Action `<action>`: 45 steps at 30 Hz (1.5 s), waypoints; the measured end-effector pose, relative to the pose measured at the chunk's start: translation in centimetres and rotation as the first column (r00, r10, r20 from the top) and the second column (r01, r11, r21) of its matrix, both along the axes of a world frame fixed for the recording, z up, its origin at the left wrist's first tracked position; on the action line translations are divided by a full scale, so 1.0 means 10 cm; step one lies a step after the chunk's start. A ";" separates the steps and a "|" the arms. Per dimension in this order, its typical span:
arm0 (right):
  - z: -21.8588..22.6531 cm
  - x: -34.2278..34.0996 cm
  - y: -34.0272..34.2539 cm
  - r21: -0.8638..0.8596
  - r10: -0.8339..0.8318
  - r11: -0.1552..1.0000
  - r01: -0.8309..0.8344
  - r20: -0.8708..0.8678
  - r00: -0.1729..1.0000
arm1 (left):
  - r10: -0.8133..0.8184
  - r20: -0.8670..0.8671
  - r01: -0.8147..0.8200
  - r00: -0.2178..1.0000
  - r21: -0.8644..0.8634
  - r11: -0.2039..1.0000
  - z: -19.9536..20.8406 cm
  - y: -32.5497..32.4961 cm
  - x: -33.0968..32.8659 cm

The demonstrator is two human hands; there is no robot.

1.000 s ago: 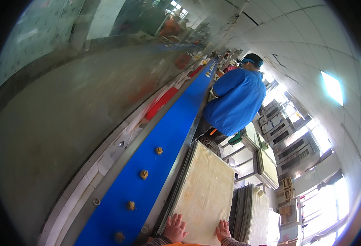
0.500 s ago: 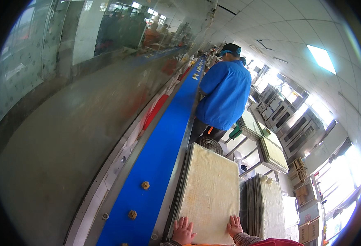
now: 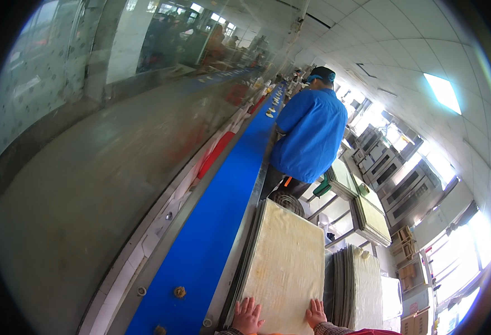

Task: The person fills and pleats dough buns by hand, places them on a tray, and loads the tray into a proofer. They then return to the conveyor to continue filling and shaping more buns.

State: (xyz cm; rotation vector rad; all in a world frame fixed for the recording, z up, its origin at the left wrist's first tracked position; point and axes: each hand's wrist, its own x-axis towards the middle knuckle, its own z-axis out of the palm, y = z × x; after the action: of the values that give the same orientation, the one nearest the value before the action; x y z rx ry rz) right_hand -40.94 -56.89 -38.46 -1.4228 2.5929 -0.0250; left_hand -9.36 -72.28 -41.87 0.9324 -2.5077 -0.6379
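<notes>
Both my hands rest on the near end of a stack of trays topped by a pale, cloth-like sheet. My left hand lies on the near left corner with its fingers spread. At the right edge, my right hand is laid flat, fingers stretched out and holding nothing. Left of the stack runs a blue conveyor belt. On its near part sits a small brown crumbly lump, and another brown lump is partly cut off by the lower edge.
Ahead, a person in a blue jacket stands beside the belt, where several small pale pieces lie. A second tray stack is on my right, with a tray-laden metal table beyond. A transparent panel borders the belt's left.
The brown lumps on the belt have come nearer to me, and the nearest has left the view. My hands stay flat on the tray stack; the view has shifted slightly.
</notes>
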 end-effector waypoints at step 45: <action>-0.02 0.04 0.00 -0.035 -0.003 0.999 0.003 0.000 1.000 | 0.368 -0.834 0.269 0.410 0.496 0.825 -0.44 0.16 -0.27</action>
State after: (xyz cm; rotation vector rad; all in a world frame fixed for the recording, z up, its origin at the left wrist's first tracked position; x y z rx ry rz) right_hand -40.54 -56.84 -38.67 -1.4306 2.6068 -0.0710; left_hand -12.05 -70.65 -46.24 0.5294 -1.2348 -1.4600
